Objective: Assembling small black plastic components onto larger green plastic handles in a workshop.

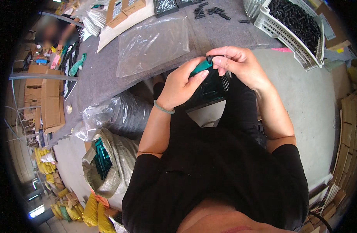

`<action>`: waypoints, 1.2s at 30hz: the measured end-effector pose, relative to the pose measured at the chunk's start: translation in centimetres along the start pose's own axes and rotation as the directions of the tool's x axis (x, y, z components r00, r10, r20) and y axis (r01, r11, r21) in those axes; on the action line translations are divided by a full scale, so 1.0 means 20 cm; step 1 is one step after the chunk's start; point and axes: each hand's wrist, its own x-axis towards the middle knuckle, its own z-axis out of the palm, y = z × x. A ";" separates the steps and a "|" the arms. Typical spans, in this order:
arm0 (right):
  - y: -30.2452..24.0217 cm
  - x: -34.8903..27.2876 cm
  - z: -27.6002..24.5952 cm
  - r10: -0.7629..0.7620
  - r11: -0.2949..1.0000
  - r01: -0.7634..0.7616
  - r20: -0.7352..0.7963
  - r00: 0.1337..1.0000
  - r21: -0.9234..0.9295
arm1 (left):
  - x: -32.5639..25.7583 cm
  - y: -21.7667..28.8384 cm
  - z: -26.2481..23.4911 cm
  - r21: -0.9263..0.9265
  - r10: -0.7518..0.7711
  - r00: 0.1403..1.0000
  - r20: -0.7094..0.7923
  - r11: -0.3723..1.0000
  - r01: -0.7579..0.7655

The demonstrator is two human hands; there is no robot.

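The green tube (201, 68) sits in the left hand (181, 82), the right hand (242, 68) pinches its black end (210, 59), and it looks light, hard and a bit slippery, so hold its middle.

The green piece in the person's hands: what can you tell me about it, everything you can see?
The green piece is small, longish and glossy teal, and looks like plastic. A black part sits at its upper right end; whether it is fully seated cannot be told. The piece slants up to the right, held in the air near the table's edge. The left hand grips its green body, covering some of it, while the right hand has its fingers at the black end.
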 end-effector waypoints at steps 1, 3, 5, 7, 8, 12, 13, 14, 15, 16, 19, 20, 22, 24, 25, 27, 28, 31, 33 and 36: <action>0.00 -0.01 0.00 -0.005 0.999 0.006 0.029 1.000 -0.046 | 0.00 0.00 0.00 0.029 0.022 1.000 0.011 0.999 -0.023; -0.01 -0.04 -0.01 -0.004 0.996 0.010 0.057 0.998 -0.091 | -0.01 0.00 0.00 0.054 0.043 0.999 0.025 0.998 -0.044; -0.03 -0.06 -0.01 0.051 0.984 -0.032 0.105 0.993 -0.173 | -0.02 0.01 -0.01 0.036 0.006 1.000 -0.004 0.999 -0.005; -0.06 -0.07 0.00 0.060 0.980 -0.039 0.101 0.993 -0.194 | -0.02 0.04 -0.03 0.056 0.003 1.000 0.022 0.998 -0.004; -0.07 -0.07 0.00 0.067 0.976 -0.044 0.098 0.993 -0.214 | -0.02 0.06 -0.03 0.077 0.000 0.999 0.047 0.997 -0.003; -0.07 -0.07 0.02 0.015 0.982 0.002 0.090 0.996 -0.191 | -0.01 0.11 -0.05 0.104 0.000 0.999 0.048 0.995 -0.005; -0.07 -0.07 0.03 -0.007 0.965 0.031 0.094 0.996 -0.260 | -0.01 0.11 -0.05 0.104 -0.001 0.999 0.048 0.995 -0.004; -0.07 -0.07 0.03 -0.029 0.943 0.060 0.099 0.995 -0.327 | 0.00 0.10 -0.05 0.139 0.065 0.998 0.007 0.988 -0.065; -0.06 -0.06 0.03 -0.028 0.943 0.059 0.098 0.995 -0.328 | 0.00 0.08 -0.04 0.173 0.133 0.991 -0.031 0.977 -0.126; -0.05 -0.06 0.02 -0.087 0.898 0.134 0.129 0.988 -0.420 | 0.01 0.08 -0.04 0.171 0.134 0.991 -0.031 0.977 -0.127; -0.06 -0.06 0.03 -0.166 0.780 0.237 0.173 0.971 -0.580 | 0.02 0.07 -0.04 0.329 0.224 0.975 0.007 0.920 -0.214; -0.06 -0.06 0.04 -0.190 0.712 0.262 0.181 0.965 -0.651 | 0.02 0.07 -0.03 0.329 0.223 0.975 -0.012 0.921 -0.207; -0.06 -0.08 0.08 -0.242 0.666 0.294 0.174 0.955 -0.686 | 0.02 0.06 -0.02 0.327 0.225 0.974 -0.030 0.923 -0.203; -0.05 -0.10 0.10 -0.293 0.616 0.322 0.170 0.941 -0.719 | 0.01 0.05 0.00 0.328 0.199 0.977 -0.077 0.930 -0.164; -0.05 -0.11 0.10 -0.304 0.592 0.340 0.188 0.934 -0.731 | 0.01 0.05 0.00 0.329 0.200 0.977 -0.076 0.930 -0.164; -0.03 -0.12 0.11 -0.345 0.503 0.373 0.214 0.914 -0.780 | 0.00 0.05 0.02 0.362 0.178 0.976 -0.122 0.924 -0.124; -0.03 -0.12 0.11 -0.345 0.503 0.374 0.215 0.913 -0.779 | 0.00 0.04 0.03 0.363 0.177 0.976 -0.123 0.924 -0.122; -0.02 -0.12 0.11 -0.342 0.423 0.343 0.203 0.918 -0.839 | 0.00 0.04 0.04 0.319 0.172 0.972 -0.161 0.941 -0.114; -0.01 -0.12 0.11 -0.364 0.433 0.351 0.195 0.911 -0.830 | -0.01 0.06 0.03 0.317 0.154 0.983 -0.097 0.941 -0.116; -0.01 -0.12 0.11 -0.358 0.418 0.341 0.193 0.914 -0.842 | -0.01 0.06 0.04 0.334 0.088 0.990 -0.111 0.942 -0.047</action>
